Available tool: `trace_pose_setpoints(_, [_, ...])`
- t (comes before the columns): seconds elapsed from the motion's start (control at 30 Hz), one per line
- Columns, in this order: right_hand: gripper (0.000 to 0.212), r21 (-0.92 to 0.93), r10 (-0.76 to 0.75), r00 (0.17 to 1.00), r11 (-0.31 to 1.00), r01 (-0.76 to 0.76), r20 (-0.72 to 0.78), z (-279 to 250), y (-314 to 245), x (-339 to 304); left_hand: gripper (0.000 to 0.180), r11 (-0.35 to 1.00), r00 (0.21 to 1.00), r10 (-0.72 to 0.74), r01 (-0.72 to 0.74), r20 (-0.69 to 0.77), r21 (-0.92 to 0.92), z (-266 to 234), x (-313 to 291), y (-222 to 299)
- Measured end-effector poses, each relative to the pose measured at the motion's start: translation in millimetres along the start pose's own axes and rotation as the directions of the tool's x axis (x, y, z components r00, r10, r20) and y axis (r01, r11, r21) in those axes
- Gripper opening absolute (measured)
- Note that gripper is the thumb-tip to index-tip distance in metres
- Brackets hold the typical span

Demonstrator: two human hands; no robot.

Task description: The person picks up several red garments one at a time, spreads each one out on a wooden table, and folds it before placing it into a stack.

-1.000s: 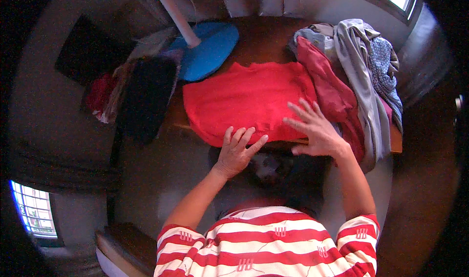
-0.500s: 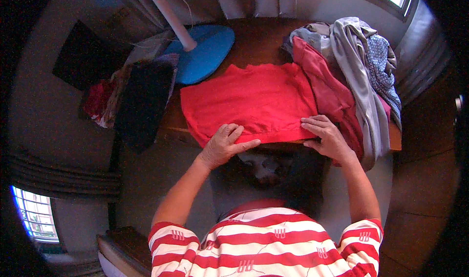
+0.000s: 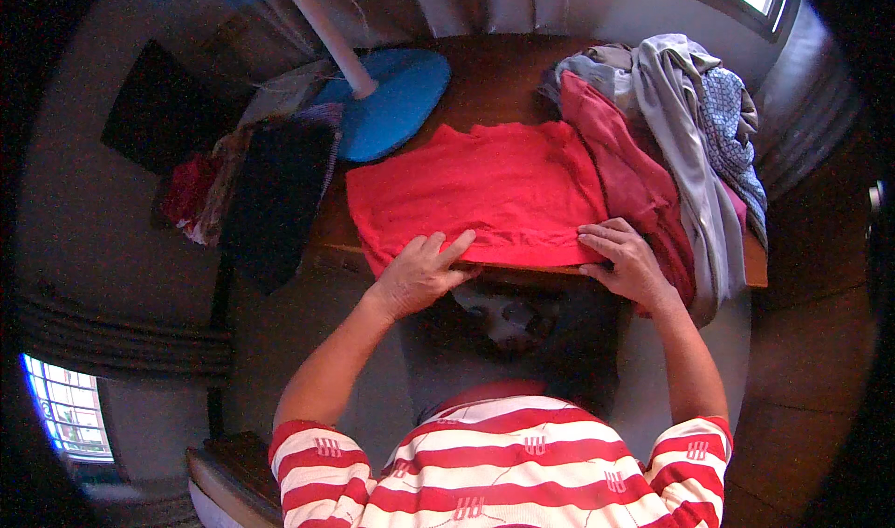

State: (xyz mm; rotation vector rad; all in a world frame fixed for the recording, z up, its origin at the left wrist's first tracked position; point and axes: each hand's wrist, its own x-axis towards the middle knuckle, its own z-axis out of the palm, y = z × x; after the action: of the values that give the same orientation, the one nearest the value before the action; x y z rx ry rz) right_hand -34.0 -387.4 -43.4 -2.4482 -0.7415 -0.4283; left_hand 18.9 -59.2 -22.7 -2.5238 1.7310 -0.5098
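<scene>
Pressing my left hand (image 3: 421,272) and right hand (image 3: 629,262), both spread flat, on the near hem of the red shirt (image 3: 480,192) at the wooden tabletop (image 3: 494,76) edge; I judge the overhanging hem could slip floorward. Beyond: clothes heap (image 3: 681,127), blue fan base (image 3: 387,99), curtained wall.

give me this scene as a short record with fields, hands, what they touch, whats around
surface: wooden table
left hand: left hand flat on the near edge of the red garment
right hand: right hand on the garment's near right corner
garment state: spread flat, near edge at the table's front edge
right of it: pile of clothes, dark red, grey and blue patterned
left of it: dark cloth hanging off the table's left end
behind it: blue round fan base with a white pole
</scene>
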Motion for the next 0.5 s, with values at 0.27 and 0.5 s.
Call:
trace_pose_setpoints(0.27, [0.034,-0.139,-0.026,0.997,0.99,0.015,-0.074,10.9,3.0,0.6,0.012,0.987,0.976,-0.158,0.162,0.152,-0.01,-0.2,17.5,8.4])
trace_pose_setpoints(0.5, [0.018,-0.213,0.021,0.995,0.976,-0.041,-0.096,1.3,2.2,13.5,0.02,0.871,0.913,-0.384,0.408,0.139,-0.275,-17.1,31.4,3.6])
